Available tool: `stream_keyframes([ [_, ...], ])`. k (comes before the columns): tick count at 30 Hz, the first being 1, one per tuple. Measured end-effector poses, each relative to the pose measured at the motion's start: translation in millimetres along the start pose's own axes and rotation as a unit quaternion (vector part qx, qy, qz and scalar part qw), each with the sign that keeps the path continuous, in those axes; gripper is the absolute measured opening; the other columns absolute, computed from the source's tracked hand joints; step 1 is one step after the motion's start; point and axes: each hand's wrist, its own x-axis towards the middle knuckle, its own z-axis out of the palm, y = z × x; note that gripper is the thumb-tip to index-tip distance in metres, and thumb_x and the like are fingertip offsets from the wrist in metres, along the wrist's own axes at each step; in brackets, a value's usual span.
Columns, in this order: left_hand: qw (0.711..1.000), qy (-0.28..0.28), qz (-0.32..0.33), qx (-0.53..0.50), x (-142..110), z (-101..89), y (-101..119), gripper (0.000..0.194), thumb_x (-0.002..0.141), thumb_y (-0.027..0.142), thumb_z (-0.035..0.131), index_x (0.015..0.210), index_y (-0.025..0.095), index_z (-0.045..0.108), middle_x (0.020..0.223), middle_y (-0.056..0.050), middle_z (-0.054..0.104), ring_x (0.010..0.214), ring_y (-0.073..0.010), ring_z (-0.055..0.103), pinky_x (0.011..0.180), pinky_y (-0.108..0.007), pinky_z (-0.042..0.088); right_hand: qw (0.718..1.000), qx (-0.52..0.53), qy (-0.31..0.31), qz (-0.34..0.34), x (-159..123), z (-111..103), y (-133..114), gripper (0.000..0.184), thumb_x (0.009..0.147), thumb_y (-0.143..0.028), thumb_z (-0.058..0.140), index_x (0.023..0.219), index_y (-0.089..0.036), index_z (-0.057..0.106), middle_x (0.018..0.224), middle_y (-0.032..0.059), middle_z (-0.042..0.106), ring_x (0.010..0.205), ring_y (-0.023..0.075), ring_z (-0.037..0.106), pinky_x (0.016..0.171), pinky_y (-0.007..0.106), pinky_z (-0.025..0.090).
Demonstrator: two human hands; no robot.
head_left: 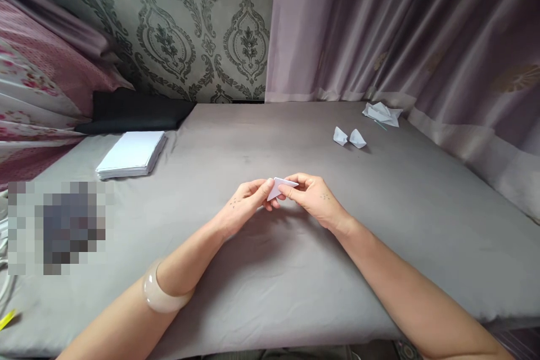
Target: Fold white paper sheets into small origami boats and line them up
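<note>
Between my two hands is a small piece of folded white paper [276,187], roughly triangular, held above the grey cloth of the table. My left hand [248,201] pinches its left edge between thumb and fingers. On the other side, my right hand [312,197] grips it with the thumb on the near face and the fingers behind. Part of the paper is hidden by the thumbs. Beyond my right hand, two small folded paper shapes [358,138] stand side by side on the cloth.
A stack of white paper [130,152] lies at the left, by a folded black cloth [139,112]. More folded paper [383,113] sits at the back right near the curtain [346,28]. A yellow object [7,319] is at the left edge, below a blurred-out patch.
</note>
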Motion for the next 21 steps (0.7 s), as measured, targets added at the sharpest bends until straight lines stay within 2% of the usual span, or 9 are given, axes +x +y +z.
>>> stream_keyframes([
  [4, 0.999, 0.019, -0.03, 0.011, 2.8, -1.8, -4.7, 0.03, 0.082, 0.044, 0.062, 0.087, 0.016, 0.069, 0.081, -0.005, 0.065, 0.067, -0.012, 0.053, 0.064, -0.025, 0.042, 0.999, 0.03, -0.037, 0.019, 1.5, -3.7, 4.6, 0.029, 0.072, -0.045, 0.069, 0.075, -0.016, 0.068, 0.069, 0.0007, 0.064, 0.062, 0.0092, 0.051, 0.054, 0.022, 0.036],
  [8, 0.997, 0.053, -0.059, 0.022, 4.1, -4.9, -7.3, 0.028, 0.08, 0.043, 0.065, 0.079, 0.015, 0.066, 0.068, -0.002, 0.061, 0.059, -0.0098, 0.048, 0.057, -0.023, 0.036, 0.996, 0.054, -0.056, 0.039, 2.5, -4.5, 6.9, 0.03, 0.072, -0.045, 0.069, 0.077, -0.016, 0.07, 0.073, 0.0012, 0.062, 0.062, 0.0085, 0.048, 0.053, 0.022, 0.035],
  [12, 0.995, 0.061, -0.072, 0.029, 3.1, -4.7, -3.7, 0.028, 0.075, 0.042, 0.069, 0.072, 0.015, 0.063, 0.062, -0.001, 0.06, 0.056, -0.01, 0.047, 0.054, -0.023, 0.035, 0.998, 0.031, -0.049, 0.029, 1.7, -0.9, 4.1, 0.028, 0.071, -0.044, 0.07, 0.073, -0.016, 0.069, 0.063, -0.0021, 0.057, 0.055, 0.0076, 0.042, 0.051, 0.023, 0.033],
  [14, 0.996, 0.055, -0.075, 0.014, 2.6, -4.5, -2.3, 0.029, 0.075, 0.043, 0.07, 0.072, 0.014, 0.064, 0.064, -0.003, 0.062, 0.056, -0.0105, 0.049, 0.055, -0.024, 0.037, 0.999, 0.011, -0.047, 0.016, 1.5, -0.1, 3.2, 0.028, 0.073, -0.045, 0.068, 0.073, -0.016, 0.068, 0.062, -0.0027, 0.057, 0.055, 0.0078, 0.043, 0.053, 0.023, 0.034],
  [17, 0.995, 0.022, -0.081, -0.05, 2.9, -5.7, -3.0, 0.039, 0.08, 0.051, 0.062, 0.082, 0.012, 0.068, 0.078, -0.009, 0.067, 0.063, -0.0134, 0.056, 0.059, -0.026, 0.042, 0.999, -0.018, -0.042, -0.014, 2.6, -1.6, 5.2, 0.027, 0.077, -0.043, 0.064, 0.074, -0.017, 0.068, 0.065, -0.002, 0.06, 0.061, 0.0093, 0.05, 0.061, 0.024, 0.041],
  [19, 0.991, -0.001, -0.089, -0.098, 3.7, -7.3, -5.0, 0.048, 0.083, 0.057, 0.055, 0.089, 0.011, 0.069, 0.087, -0.012, 0.068, 0.07, -0.0156, 0.06, 0.062, -0.026, 0.044, 0.998, -0.037, -0.029, -0.041, 4.3, -2.9, 8.8, 0.023, 0.079, -0.04, 0.063, 0.075, -0.018, 0.069, 0.072, -0.0008, 0.064, 0.067, 0.0104, 0.055, 0.069, 0.025, 0.044],
  [21, 0.989, 0.0, -0.093, -0.115, 5.0, -8.6, -7.6, 0.048, 0.083, 0.057, 0.056, 0.093, 0.011, 0.069, 0.091, -0.012, 0.068, 0.073, -0.0159, 0.061, 0.063, -0.026, 0.046, 0.998, -0.046, -0.015, -0.046, 6.3, -2.9, 13.3, 0.02, 0.079, -0.037, 0.064, 0.083, -0.018, 0.071, 0.08, 0.0007, 0.066, 0.069, 0.011, 0.058, 0.07, 0.026, 0.047],
])
